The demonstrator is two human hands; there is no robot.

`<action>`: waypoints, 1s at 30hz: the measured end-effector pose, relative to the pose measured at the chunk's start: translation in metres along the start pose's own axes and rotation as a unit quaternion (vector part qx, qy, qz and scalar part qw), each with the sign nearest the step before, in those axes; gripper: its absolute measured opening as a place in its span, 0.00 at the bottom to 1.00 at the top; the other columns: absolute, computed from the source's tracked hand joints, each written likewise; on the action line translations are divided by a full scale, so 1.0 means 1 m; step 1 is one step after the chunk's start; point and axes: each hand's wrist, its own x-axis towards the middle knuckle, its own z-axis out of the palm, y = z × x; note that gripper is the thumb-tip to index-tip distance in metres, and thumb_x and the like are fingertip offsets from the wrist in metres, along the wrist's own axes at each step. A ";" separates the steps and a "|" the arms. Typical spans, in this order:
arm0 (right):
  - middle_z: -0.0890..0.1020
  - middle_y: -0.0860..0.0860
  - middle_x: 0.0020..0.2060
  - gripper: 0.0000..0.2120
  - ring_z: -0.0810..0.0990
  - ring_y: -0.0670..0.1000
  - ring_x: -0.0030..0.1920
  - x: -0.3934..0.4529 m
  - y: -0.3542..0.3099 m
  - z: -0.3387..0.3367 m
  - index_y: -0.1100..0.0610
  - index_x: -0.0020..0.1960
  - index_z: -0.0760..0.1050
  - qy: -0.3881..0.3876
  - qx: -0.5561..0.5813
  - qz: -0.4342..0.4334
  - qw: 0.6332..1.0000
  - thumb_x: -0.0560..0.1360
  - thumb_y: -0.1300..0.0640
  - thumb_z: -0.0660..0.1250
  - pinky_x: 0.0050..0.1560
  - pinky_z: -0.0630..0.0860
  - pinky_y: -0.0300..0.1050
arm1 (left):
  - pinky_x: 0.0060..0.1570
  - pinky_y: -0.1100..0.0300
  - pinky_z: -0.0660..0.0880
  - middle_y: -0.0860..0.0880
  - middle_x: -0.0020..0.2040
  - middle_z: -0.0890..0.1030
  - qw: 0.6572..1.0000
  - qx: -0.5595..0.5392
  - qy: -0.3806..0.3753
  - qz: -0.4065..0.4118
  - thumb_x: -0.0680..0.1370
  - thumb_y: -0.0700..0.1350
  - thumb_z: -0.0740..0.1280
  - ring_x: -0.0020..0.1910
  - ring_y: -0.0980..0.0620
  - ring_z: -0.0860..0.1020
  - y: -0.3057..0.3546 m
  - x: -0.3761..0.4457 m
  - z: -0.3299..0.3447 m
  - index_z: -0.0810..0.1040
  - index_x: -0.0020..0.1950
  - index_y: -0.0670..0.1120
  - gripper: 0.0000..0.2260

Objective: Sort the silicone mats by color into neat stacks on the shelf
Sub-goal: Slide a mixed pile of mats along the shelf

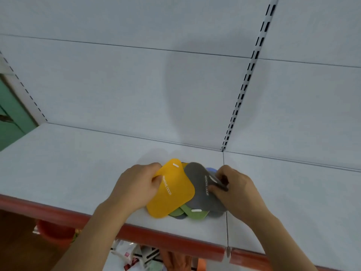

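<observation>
A loose pile of silicone mats lies on the white shelf [68, 163] near its front edge. On top is a yellow mat [173, 190] with white lettering, and my left hand [136, 184] pinches its left edge. Beside it a grey mat [199, 184] overlaps the pile, and my right hand [232, 188] grips its right side. Green mats [185, 212] stick out from under the pile at the front. A blue mat [212, 169] peeks out behind the grey one.
The shelf has a red front lip [58, 214] and a seam [224, 173] just right of the pile. A slotted upright [246, 81] runs up the white back panel. Below the shelf lie a red bucket [54, 231] and packaged goods [132, 255].
</observation>
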 end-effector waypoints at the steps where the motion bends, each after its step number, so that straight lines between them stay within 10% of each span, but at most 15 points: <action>1: 0.78 0.41 0.41 0.11 0.77 0.44 0.41 -0.005 0.000 0.002 0.45 0.48 0.73 -0.005 0.023 -0.005 1.000 0.72 0.51 0.75 0.41 0.74 0.43 | 0.38 0.52 0.76 0.49 0.35 0.79 1.000 0.002 0.004 0.001 0.81 0.52 0.65 0.38 0.46 0.78 0.002 0.000 0.000 0.76 0.47 0.53 0.06; 6: 0.82 0.43 0.50 0.19 0.79 0.48 0.46 -0.019 0.005 0.010 0.41 0.64 0.75 0.008 0.077 0.000 0.997 0.75 0.54 0.72 0.46 0.78 0.45 | 0.39 0.54 0.76 0.50 0.37 0.82 0.997 -0.074 -0.012 -0.023 0.82 0.51 0.67 0.37 0.52 0.80 0.002 0.000 -0.003 0.82 0.50 0.53 0.05; 10: 0.78 0.45 0.41 0.05 0.75 0.46 0.40 -0.024 0.001 0.016 0.47 0.49 0.75 0.051 0.076 0.011 0.996 0.78 0.57 0.68 0.39 0.72 0.40 | 0.43 0.55 0.77 0.55 0.45 0.83 0.989 -0.140 -0.024 -0.042 0.82 0.50 0.68 0.42 0.55 0.81 -0.005 -0.005 -0.005 0.79 0.57 0.58 0.05; 13: 0.74 0.47 0.33 0.14 0.74 0.46 0.35 -0.031 -0.003 0.013 0.49 0.40 0.67 0.095 0.089 0.040 0.991 0.80 0.60 0.66 0.33 0.69 0.39 | 0.45 0.52 0.79 0.55 0.48 0.83 0.984 -0.172 -0.014 -0.042 0.83 0.49 0.66 0.44 0.54 0.81 -0.003 -0.007 -0.008 0.76 0.59 0.59 0.06; 16: 0.80 0.51 0.32 0.07 0.80 0.55 0.31 -0.044 -0.003 0.002 0.52 0.44 0.70 0.110 0.127 0.089 0.982 0.82 0.57 0.62 0.33 0.77 0.56 | 0.46 0.47 0.78 0.56 0.52 0.81 0.979 -0.204 -0.007 -0.021 0.83 0.46 0.67 0.46 0.51 0.81 0.009 -0.008 -0.017 0.72 0.60 0.59 0.10; 21: 0.82 0.52 0.31 0.07 0.82 0.49 0.26 -0.088 -0.016 -0.024 0.50 0.47 0.72 0.168 0.135 0.126 0.968 0.83 0.58 0.62 0.28 0.76 0.45 | 0.45 0.59 0.76 0.61 0.52 0.82 0.970 -0.233 -0.013 0.066 0.79 0.40 0.69 0.48 0.60 0.79 0.030 -0.007 -0.027 0.75 0.58 0.60 0.15; 30: 0.82 0.40 0.38 0.08 0.82 0.44 0.38 -0.176 -0.007 -0.047 0.39 0.54 0.72 0.286 0.076 0.217 0.930 0.82 0.53 0.63 0.35 0.83 0.56 | 0.39 0.66 0.75 0.57 0.44 0.82 0.934 -0.331 0.011 0.134 0.79 0.47 0.73 0.43 0.60 0.80 0.095 -0.020 0.003 0.76 0.56 0.57 0.09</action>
